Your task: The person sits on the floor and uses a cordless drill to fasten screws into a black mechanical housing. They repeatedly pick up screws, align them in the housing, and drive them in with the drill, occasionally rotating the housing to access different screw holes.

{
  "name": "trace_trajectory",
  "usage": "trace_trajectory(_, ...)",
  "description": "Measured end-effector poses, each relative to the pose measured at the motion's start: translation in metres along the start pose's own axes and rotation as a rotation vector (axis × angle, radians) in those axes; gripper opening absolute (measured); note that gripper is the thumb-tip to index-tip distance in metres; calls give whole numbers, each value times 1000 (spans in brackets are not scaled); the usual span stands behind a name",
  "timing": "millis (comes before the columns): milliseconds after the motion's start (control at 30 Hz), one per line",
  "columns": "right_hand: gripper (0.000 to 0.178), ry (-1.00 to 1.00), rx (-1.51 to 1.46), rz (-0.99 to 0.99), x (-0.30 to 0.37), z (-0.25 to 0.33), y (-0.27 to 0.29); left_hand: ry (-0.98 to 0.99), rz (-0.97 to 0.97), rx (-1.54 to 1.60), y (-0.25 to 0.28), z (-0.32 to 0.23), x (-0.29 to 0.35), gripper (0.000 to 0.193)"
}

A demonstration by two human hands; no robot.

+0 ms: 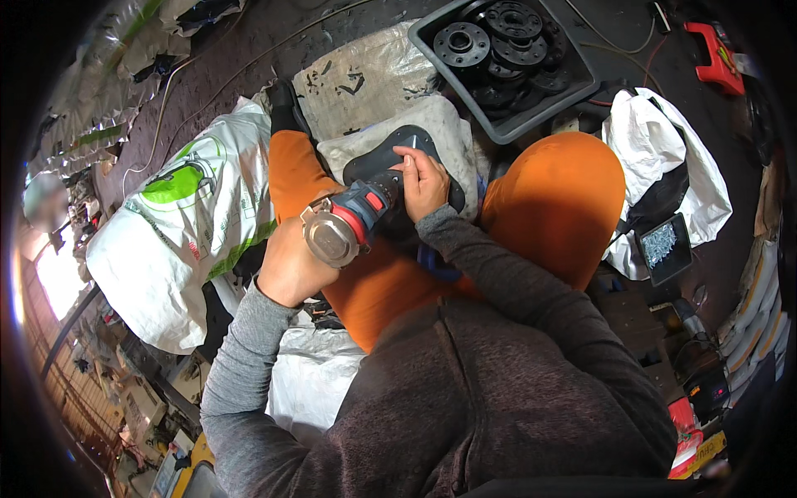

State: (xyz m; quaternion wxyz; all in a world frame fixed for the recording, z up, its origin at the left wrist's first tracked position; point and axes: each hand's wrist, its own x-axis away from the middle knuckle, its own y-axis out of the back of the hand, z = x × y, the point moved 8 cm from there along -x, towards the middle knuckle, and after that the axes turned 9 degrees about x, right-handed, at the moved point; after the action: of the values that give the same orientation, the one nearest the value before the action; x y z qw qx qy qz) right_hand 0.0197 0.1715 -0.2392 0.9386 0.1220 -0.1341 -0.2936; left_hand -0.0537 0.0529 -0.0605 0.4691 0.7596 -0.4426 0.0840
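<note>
My left hand [295, 259] is wrapped round a blue and red cordless drill [361, 209], whose chuck end points to a dark, flat, rounded-cornered piece [383, 156]. That piece lies on a grey-white pad [448, 124] between my knees. Over the piece, close to the drill's tip, my right hand [425, 184] has its fingers bent together in a pinch. A small pale bit shows near the fingertips, but I cannot make out what it is. The drill's tip is partly hidden by my right hand.
A grey bin [498, 135] of black round flanged discs stands ahead at right. At right, a small black tray [667, 251] holds silvery screws, beside a white sack [643, 129]. White-green sacking [183, 220] lies at left. A red tool [712, 60] is at far right; cables cross the floor.
</note>
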Motion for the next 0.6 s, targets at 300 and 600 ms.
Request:
trace_trajectory(300,20,114,112,-54,6,10,10,-82,-33,42,-9,12,1,38)
trace_trajectory(600,42,38,335,385,-13,3,-22,174,-106,175,-91,18,166,73)
